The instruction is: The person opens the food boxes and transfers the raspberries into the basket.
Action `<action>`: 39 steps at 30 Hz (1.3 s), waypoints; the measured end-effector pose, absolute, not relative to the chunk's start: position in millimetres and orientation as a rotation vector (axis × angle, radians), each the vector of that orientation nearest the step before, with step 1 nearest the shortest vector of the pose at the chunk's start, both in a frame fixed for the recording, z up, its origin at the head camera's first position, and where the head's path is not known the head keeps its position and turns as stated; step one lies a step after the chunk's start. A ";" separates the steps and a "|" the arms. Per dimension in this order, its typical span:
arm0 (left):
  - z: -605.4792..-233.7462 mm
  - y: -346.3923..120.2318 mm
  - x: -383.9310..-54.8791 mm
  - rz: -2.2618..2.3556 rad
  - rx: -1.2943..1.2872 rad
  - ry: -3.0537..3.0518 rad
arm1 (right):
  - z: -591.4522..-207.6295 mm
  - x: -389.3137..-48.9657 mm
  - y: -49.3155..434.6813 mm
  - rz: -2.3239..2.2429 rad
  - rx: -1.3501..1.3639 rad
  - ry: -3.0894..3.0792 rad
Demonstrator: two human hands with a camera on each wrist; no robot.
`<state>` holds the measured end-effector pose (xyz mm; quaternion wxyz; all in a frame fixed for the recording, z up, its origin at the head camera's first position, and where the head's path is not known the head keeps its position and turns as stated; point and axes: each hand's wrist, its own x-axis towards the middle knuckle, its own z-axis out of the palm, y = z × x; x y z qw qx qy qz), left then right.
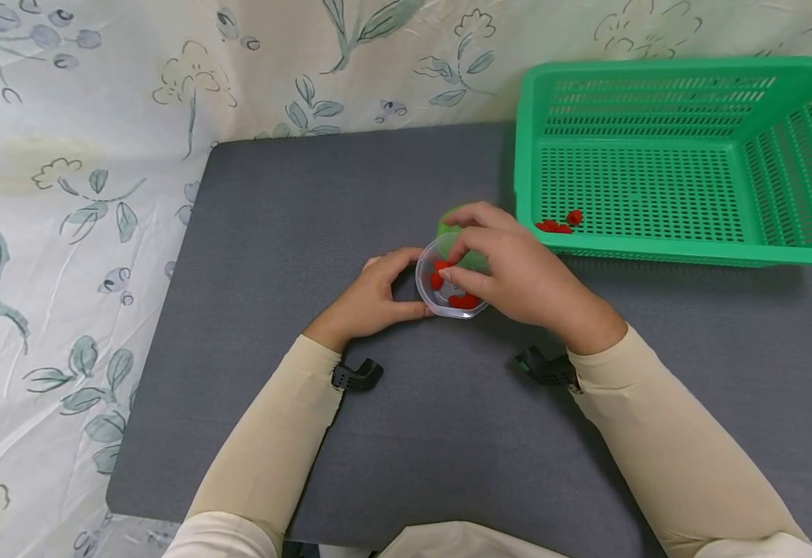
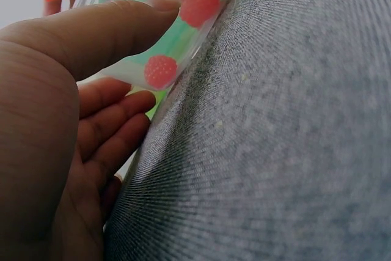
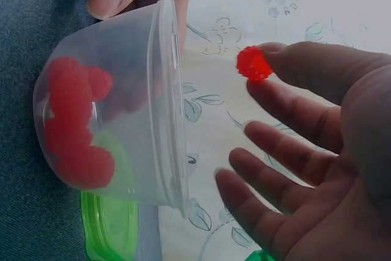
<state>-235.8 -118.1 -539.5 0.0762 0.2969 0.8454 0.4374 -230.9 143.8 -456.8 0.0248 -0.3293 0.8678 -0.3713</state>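
A clear plastic tub stands on the grey table, with several red raspberries lying at its bottom. Around its left side my left hand holds it, the thumb on the near wall and the fingers on the far side. Over the tub's open top, my right hand pinches one raspberry between thumb and index finger; its other fingers are spread. In the head view that raspberry is hard to make out. A light green lid lies just behind the tub, partly covered by my right hand.
At the back right sits a green slotted basket, with several more raspberries in its near left corner. The grey table ends at the left and back against a floral cloth.
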 end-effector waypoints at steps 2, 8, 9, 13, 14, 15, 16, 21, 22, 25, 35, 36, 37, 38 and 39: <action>-539.5 -118.2 -235.5 1.310 0.885 2.535 | -456.1 -230.6 144.6 -1.193 -1.042 2.684; -539.6 -118.0 -235.5 1.315 0.880 2.532 | -455.9 -230.6 146.5 -1.287 -1.074 2.697; -539.8 -118.0 -235.8 1.316 0.881 2.532 | -456.0 -230.4 146.5 -1.291 -1.079 2.704; -540.4 -117.9 -236.4 1.313 0.880 2.532 | -456.1 -230.2 146.4 -1.321 -1.096 2.730; -540.6 -117.8 -236.7 1.312 0.880 2.532 | -456.2 -230.3 146.4 -1.324 -1.099 2.738; -540.5 -117.7 -236.7 1.311 0.879 2.531 | -456.1 -230.4 146.4 -1.327 -1.101 2.744; -540.4 -117.6 -236.7 1.311 0.877 2.531 | -456.1 -230.6 146.5 -1.333 -1.100 2.745; -539.9 -117.5 -236.5 1.314 0.883 2.530 | -455.1 -230.5 146.9 -1.321 -1.095 2.758; -539.7 -117.5 -236.3 1.314 0.884 2.531 | -455.0 -230.3 147.0 -1.322 -1.093 2.759; -539.5 -117.5 -235.9 1.311 0.886 2.532 | -455.1 -230.3 147.1 -1.330 -1.087 2.759; -539.5 -117.4 -235.5 1.310 0.878 2.534 | -459.0 -231.3 144.4 -1.359 -1.083 2.724; -539.4 -117.4 -235.4 1.312 0.876 2.532 | -460.2 -231.6 143.7 -1.343 -1.083 2.723; -539.4 -117.4 -235.3 1.311 0.875 2.532 | -461.7 -231.9 142.7 -1.326 -1.084 2.721; -539.4 -117.5 -235.4 1.312 0.876 2.532 | -463.2 -232.2 141.8 -1.307 -1.085 2.717; -539.4 -117.5 -235.5 1.311 0.877 2.533 | -464.5 -232.4 141.0 -1.288 -1.084 2.713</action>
